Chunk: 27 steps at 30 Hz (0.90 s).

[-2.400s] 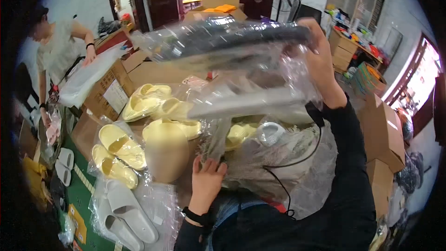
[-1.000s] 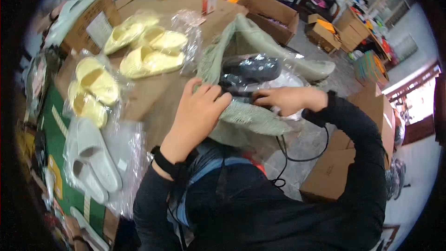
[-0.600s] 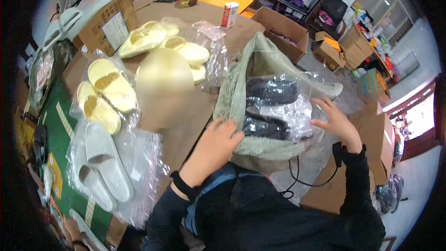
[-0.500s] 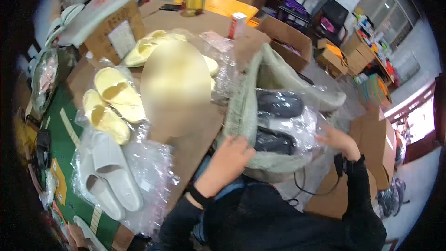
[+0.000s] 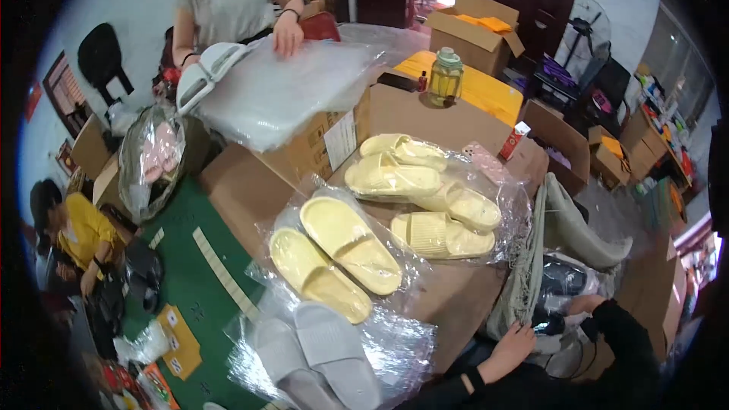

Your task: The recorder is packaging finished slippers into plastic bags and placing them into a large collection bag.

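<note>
A greenish-grey woven sack (image 5: pixel 522 281) stands at the lower right, its mouth open. Inside lie dark slippers (image 5: pixel 560 275) in clear plastic. My left hand (image 5: pixel 512 349) is closed on the near rim of the sack. Over the sack's mouth, my right hand (image 5: pixel 586 304) curls against the clear wrapping of the dark slippers; its fingertips are partly hidden. On the table to the left are bagged pale yellow slippers (image 5: pixel 353 237), more yellow slippers (image 5: pixel 448 231) behind them, and grey slippers (image 5: pixel 339 345) nearest me.
A cardboard carton (image 5: pixel 317 140) topped with clear plastic sheets (image 5: pixel 296 87) stands at the back, with a person (image 5: pixel 228 0) behind it. Another person in yellow (image 5: pixel 85 229) sits far left. A glass jar (image 5: pixel 446 76) and a small red-white box (image 5: pixel 515 140) stand on the table.
The view has swung left, so the sack and my hands sit farther right. My right hand has come down from above the sack's right side onto the wrapped slippers. My left hand stays at the rim.
</note>
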Tool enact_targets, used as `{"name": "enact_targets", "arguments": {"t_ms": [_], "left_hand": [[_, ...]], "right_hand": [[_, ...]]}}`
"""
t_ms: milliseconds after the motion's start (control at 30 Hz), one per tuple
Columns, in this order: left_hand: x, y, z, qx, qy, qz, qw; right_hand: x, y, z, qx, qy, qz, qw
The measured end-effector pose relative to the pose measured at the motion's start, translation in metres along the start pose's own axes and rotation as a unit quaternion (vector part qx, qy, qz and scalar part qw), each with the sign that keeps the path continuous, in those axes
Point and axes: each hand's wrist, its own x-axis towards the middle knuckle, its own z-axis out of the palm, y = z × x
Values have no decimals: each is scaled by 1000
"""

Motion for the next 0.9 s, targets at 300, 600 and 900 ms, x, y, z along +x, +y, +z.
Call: {"name": "enact_targets", "arguments": {"t_ms": [300, 600, 900], "left_hand": [[20, -15, -75, -108, -9, 32, 994], [18, -38, -85, -20, -27, 98, 995], [33, -30, -94, -39, -49, 133, 989]], "right_hand": [[-92, -92, 27, 167, 481, -3, 860], [-91, -135, 58, 63, 434, -73, 896], [-97, -110, 69, 189, 391, -50, 899]]}}
